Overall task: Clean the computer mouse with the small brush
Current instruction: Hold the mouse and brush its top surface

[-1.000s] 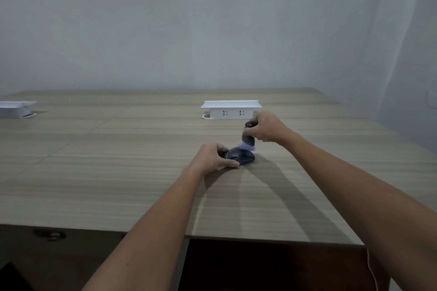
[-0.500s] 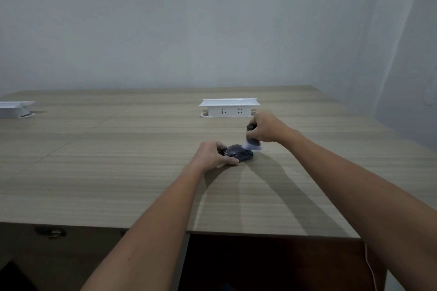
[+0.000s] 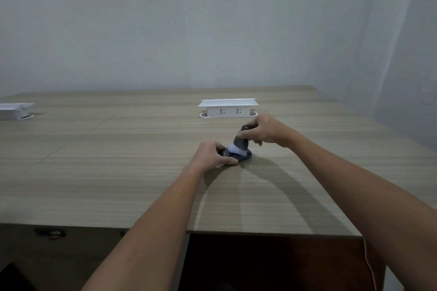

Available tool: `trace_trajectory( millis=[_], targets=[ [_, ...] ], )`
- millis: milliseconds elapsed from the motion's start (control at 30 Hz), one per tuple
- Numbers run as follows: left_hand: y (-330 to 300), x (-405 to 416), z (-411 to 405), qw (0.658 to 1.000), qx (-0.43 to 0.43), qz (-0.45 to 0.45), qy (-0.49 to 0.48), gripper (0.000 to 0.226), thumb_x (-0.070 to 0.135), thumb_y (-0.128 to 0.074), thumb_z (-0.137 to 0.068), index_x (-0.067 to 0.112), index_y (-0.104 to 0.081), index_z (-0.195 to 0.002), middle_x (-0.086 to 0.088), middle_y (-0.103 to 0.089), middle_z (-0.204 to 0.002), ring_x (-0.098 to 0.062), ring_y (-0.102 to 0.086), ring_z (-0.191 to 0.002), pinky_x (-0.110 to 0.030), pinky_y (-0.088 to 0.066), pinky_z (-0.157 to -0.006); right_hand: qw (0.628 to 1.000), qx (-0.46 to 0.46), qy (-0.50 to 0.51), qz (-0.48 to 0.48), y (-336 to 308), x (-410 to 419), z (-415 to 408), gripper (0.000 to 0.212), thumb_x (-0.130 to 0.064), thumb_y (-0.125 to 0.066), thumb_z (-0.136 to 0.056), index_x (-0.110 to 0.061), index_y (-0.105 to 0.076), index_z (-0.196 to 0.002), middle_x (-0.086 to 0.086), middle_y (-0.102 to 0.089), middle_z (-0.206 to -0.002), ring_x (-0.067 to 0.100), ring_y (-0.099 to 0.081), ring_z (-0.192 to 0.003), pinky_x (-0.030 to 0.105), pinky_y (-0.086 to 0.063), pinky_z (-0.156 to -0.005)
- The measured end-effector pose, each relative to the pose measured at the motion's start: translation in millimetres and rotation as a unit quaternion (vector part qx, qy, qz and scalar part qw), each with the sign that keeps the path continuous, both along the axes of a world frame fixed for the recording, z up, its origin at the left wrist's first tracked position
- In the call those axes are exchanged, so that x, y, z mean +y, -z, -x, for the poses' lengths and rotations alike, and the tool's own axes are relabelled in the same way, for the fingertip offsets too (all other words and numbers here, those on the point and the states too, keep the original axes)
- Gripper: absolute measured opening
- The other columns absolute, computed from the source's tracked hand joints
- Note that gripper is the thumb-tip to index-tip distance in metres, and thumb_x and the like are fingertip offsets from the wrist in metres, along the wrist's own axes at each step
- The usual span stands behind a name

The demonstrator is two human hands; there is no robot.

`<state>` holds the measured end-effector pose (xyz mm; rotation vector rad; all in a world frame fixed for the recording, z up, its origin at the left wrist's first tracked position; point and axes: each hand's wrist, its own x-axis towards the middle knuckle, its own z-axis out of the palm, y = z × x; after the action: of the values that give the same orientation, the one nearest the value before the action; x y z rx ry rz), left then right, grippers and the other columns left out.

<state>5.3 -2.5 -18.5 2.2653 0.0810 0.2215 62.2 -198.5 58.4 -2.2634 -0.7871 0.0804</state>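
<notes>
A dark computer mouse [image 3: 243,158] lies on the wooden table [image 3: 118,172], a little right of centre. My left hand [image 3: 212,156] grips its near left side and covers part of it. My right hand [image 3: 262,131] holds a small brush [image 3: 240,144] with a dark handle and pale bristles. The brush stands nearly upright, bristles spread on the top of the mouse.
A white pop-up socket box [image 3: 228,108] stands just behind my hands. A second white box [image 3: 15,111] sits at the far left edge. The table's near edge [image 3: 212,231] runs across the lower frame, with a thin white cable [image 3: 370,267] hanging at the right.
The brush has swept leftward from the mouse's right side onto its top. My left hand has stayed on the mouse.
</notes>
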Motion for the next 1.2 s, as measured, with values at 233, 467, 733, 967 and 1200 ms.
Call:
trace_trajectory(
  millis=[233,467,733,967,1200],
  targets=[
    [2,-2,-1,1.0,0.002,-0.003,-0.014,0.047,0.037,-0.093,-0.06,0.011,-0.078,-0.096,-0.007,-0.078,-0.09,-0.013,-0.065,-0.075,-0.025,-0.046,-0.064,0.998,-0.036,0.041,0.019,-3,-4,-7,0.024,-0.015,-0.069,-0.078,0.004,-0.062,-0.065,0.007,-0.049,-0.056,0.016,-0.043,-0.049,0.024,-0.037,-0.045],
    [4,-4,0,1.0,-0.015,-0.014,-0.021,0.049,0.04,-0.094,-0.058,0.011,-0.076,-0.092,-0.005,-0.077,-0.086,-0.013,-0.065,-0.073,-0.026,-0.049,-0.064,0.993,-0.065,0.102,0.007,13,-15,-12,0.018,-0.008,-0.064,-0.074,0.008,-0.067,-0.068,0.01,-0.054,-0.057,0.013,-0.042,-0.045,0.017,-0.033,-0.04],
    [-1,-2,-2,0.999,-0.041,-0.025,0.012,0.04,0.047,-0.071,-0.085,0.021,-0.073,-0.115,0.002,-0.074,-0.104,-0.014,-0.069,-0.096,-0.014,-0.049,-0.064,0.993,-0.046,0.109,-0.022,25,-28,-8,0.016,-0.014,-0.067,-0.078,0.0,-0.072,-0.071,0.005,-0.058,-0.058,0.013,-0.049,-0.05,0.023,-0.041,-0.047],
    [2,-5,-11,0.999,-0.032,-0.009,0.005,0.027,0.03,-0.06,-0.096,0.022,-0.073,-0.118,-0.008,-0.078,-0.096,-0.022,-0.062,-0.067,-0.015,-0.045,-0.052,0.995,-0.028,0.07,-0.06,34,-28,-3,0.016,-0.014,-0.069,-0.082,0.0,-0.076,-0.081,0.002,-0.062,-0.06,0.008,-0.048,-0.048,0.011,-0.036,-0.042],
    [6,-2,-17,0.999,-0.039,0.019,0.01,0.023,0.03,-0.063,-0.094,0.023,-0.076,-0.111,-0.008,-0.078,-0.097,-0.021,-0.06,-0.068,-0.029,-0.049,-0.059,0.994,0.024,0.038,-0.097,39,-32,1,0.02,-0.019,-0.07,-0.085,0.001,-0.076,-0.085,0.0,-0.061,-0.06,0.007,-0.048,-0.05,0.018,-0.039,-0.047]
  ],
)
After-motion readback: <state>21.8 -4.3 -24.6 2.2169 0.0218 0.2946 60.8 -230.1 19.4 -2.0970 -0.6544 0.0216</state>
